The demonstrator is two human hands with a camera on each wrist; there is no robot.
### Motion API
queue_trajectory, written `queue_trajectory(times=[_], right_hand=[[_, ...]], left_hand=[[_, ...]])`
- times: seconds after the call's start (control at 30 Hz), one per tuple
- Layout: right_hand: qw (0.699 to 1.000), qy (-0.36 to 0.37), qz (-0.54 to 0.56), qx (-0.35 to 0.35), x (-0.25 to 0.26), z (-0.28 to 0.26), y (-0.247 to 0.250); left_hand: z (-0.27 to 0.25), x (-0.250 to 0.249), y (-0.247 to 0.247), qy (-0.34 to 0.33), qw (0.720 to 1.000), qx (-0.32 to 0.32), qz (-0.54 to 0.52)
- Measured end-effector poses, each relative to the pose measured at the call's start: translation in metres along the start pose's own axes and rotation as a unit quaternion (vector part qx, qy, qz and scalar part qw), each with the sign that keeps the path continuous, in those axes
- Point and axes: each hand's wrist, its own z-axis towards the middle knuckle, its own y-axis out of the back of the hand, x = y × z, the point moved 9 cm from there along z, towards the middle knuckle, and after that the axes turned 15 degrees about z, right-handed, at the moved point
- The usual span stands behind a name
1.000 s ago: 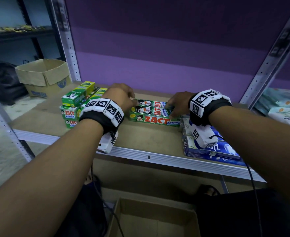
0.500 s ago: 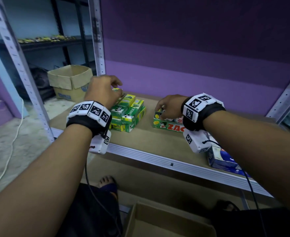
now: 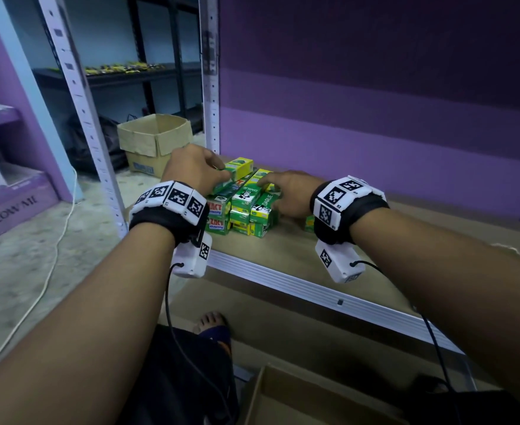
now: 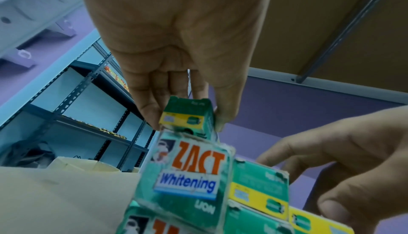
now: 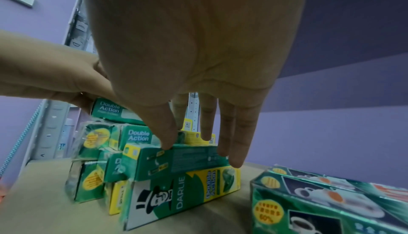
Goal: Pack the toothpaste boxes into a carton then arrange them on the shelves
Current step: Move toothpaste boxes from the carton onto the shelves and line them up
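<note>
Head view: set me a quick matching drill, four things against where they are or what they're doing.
1 left hand
2 right hand
3 ZACT boxes
4 far open carton

a on the floor past the shelf post
b pinching the top box
c straight fingers on a green box
d lower left of the stack

Pairs: 1-b, 2-c, 3-d, 4-a

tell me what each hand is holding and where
Left hand pinches the top Darlie box by its sides at the near end. Right hand holds nothing.
</note>
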Motion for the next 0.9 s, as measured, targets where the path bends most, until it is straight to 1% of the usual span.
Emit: queue_trajectory(times=[0.17,0.23,0.33,0.47,0.6,0.7,0.9], right_hand=[[1.0,0.001,-0.002,0.007,0.003,0.001,-0.003],[1.0,-0.001,-0.002,0.005,0.003,0.0,-0.004],[1.0,-0.01,0.001,0.009,0.001,0.0,-0.005],[1.0,-0.018,-0.003,0.025,0.0,-0.002,-0.007],[0.999,-0.015,-0.013,0.035,0.002,-0.003,-0.01],[0.999,-0.014,-0.019,0.038,0.002,-0.002,-0.011],[1.0,-0.006,-0.012,0.027,0.001,-0.002,-0.012]], left_hand=[[0.003,0.02,0.009,0.025,0.999,-0.021,-0.01],[0.004,0.033,0.011,0.046,0.999,-0.026,-0.007],[0.002,0.052,0.005,0.076,0.997,-0.006,-0.001],[-0.004,0.068,-0.004,0.091,0.995,0.02,0.025],[-0.012,0.078,-0.019,0.105,0.991,0.071,0.039],[-0.017,0.084,-0.024,0.12,0.989,0.083,0.04],[-0.019,0.084,-0.025,0.111,0.989,0.094,0.029]])
